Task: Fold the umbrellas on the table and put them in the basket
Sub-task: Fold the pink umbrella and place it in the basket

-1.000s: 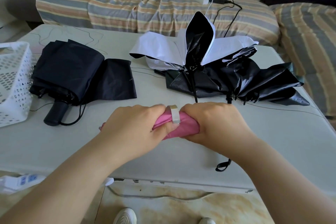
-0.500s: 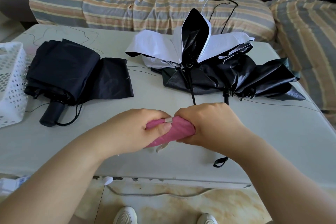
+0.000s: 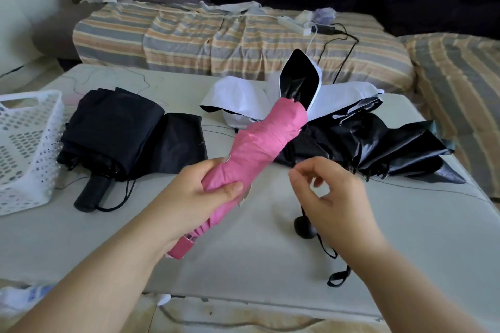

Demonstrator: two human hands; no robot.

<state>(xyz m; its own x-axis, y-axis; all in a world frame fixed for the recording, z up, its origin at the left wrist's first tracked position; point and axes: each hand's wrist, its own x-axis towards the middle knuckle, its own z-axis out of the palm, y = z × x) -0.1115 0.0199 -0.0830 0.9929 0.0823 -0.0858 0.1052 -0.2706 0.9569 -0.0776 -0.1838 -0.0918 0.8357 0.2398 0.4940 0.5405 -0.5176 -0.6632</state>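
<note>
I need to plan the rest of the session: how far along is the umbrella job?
Done: the pink umbrella is rolled up, gripped by the left hand; the right hand holds nothing. Left: binning it in the basket, then folding the navy umbrella and the black-and-white umbrella.

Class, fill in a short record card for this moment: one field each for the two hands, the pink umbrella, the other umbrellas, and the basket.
left hand: grips the pink umbrella at its middle
right hand: free, fingers loosely curled, holds nothing
pink umbrella: rolled up, lifted at a slant above the table
navy umbrella: loosely collapsed, beside the basket
black and white umbrella: canopy spread loose, unfolded
basket: white, at the table's left edge, no umbrella visible inside
</note>
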